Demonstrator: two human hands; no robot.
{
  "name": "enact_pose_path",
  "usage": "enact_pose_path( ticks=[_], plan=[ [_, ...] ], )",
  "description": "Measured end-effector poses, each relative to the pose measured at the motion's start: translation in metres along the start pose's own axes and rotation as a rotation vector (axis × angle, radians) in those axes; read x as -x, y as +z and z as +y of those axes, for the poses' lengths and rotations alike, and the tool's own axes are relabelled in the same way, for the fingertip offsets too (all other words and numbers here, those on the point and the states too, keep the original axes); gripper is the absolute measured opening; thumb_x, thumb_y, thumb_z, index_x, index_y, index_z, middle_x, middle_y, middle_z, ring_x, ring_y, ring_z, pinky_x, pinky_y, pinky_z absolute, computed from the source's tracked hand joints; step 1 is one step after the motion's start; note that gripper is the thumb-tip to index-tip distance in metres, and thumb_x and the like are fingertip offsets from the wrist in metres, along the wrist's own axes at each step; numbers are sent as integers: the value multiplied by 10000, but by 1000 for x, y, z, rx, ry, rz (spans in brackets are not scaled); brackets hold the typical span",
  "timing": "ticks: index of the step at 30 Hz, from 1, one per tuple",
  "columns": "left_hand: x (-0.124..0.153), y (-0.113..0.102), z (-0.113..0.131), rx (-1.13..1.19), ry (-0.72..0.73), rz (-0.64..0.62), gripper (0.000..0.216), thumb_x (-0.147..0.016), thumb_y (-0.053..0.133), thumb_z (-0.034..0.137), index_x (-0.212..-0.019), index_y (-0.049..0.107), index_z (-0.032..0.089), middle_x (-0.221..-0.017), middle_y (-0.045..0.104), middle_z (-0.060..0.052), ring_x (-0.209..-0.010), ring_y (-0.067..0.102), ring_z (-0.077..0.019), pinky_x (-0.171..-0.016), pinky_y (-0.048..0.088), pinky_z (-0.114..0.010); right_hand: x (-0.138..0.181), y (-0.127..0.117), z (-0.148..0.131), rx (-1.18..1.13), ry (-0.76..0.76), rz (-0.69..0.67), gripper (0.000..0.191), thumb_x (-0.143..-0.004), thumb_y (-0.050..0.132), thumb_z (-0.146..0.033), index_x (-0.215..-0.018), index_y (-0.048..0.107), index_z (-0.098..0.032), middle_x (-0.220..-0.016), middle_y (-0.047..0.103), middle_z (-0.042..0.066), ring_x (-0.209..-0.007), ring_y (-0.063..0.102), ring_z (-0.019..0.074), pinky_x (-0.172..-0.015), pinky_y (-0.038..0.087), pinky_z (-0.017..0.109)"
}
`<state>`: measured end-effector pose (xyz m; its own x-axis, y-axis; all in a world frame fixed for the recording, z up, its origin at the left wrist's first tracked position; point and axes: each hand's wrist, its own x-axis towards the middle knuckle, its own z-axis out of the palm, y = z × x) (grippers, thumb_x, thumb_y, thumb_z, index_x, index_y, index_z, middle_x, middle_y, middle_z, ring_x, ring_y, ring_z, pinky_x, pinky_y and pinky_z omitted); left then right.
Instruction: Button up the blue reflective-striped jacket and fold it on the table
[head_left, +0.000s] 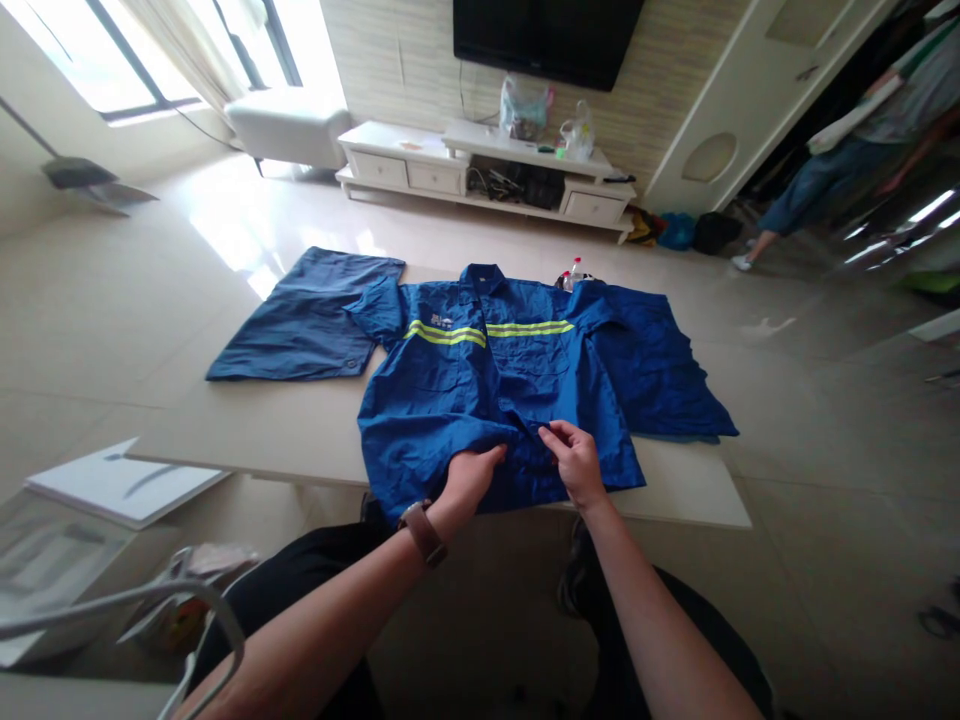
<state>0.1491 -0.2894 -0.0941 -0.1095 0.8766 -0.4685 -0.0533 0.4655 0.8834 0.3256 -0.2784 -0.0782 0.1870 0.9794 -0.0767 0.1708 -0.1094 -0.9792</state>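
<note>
A dark cloth (pixel 304 320) lies left of the shirt (pixel 480 385), which is bright blue with yellow stripes and spread flat on the table (pixel 300 430). The left hand (pixel 469 480) and right hand (pixel 574 460) both pinch the shirt's near hem, fingers closed on it. Right of the shirt lies another blue cloth (pixel 664 370), then wide bare floor (pixel 825 450) past the table edge.

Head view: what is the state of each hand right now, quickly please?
Left hand: closed, gripping the lower front of the blue shirt.
Right hand: closed, pinching the same shirt beside it.
</note>
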Motion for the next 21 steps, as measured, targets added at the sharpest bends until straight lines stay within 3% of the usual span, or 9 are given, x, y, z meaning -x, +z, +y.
enact_pose_path(
  ticks=[8, 13, 17, 21],
  plan=[
    [10, -3, 14, -174, 105, -108, 184, -779, 735, 340, -752, 741, 158, -748, 717, -40, -682, 571, -163, -698, 447, -300, 7, 10, -4, 154, -132, -103, 358, -820, 694, -551, -788, 706, -194, -685, 636, 10, -614, 530, 152, -560, 410, 262],
    [13, -4, 16, -185, 67, -100, 205, -764, 703, 339, -663, 665, 165, -628, 617, 3, -587, 472, -121, -598, 375, -276, 11, 9, -5, 189, -157, -111, 317, -822, 702, -502, -799, 719, -187, -726, 674, 20, -621, 555, 153, -568, 413, 264],
    [7, -4, 11, -165, 151, -79, 180, -733, 678, 303, -636, 600, 173, -595, 563, 28, -554, 422, -99, -566, 326, -264, 15, 8, -4, 238, -203, -164, 276, -858, 683, -462, -810, 729, -195, -744, 679, 19, -625, 557, 149, -568, 400, 267],
    [6, -6, 9, -157, 213, -134, 209, -718, 678, 333, -624, 584, 172, -604, 562, 27, -563, 421, -97, -565, 312, -261, 18, 10, -3, 338, -297, -158, 228, -902, 645, -403, -821, 722, -205, -774, 691, 30, -696, 599, 168, -623, 427, 278]
  ],
)
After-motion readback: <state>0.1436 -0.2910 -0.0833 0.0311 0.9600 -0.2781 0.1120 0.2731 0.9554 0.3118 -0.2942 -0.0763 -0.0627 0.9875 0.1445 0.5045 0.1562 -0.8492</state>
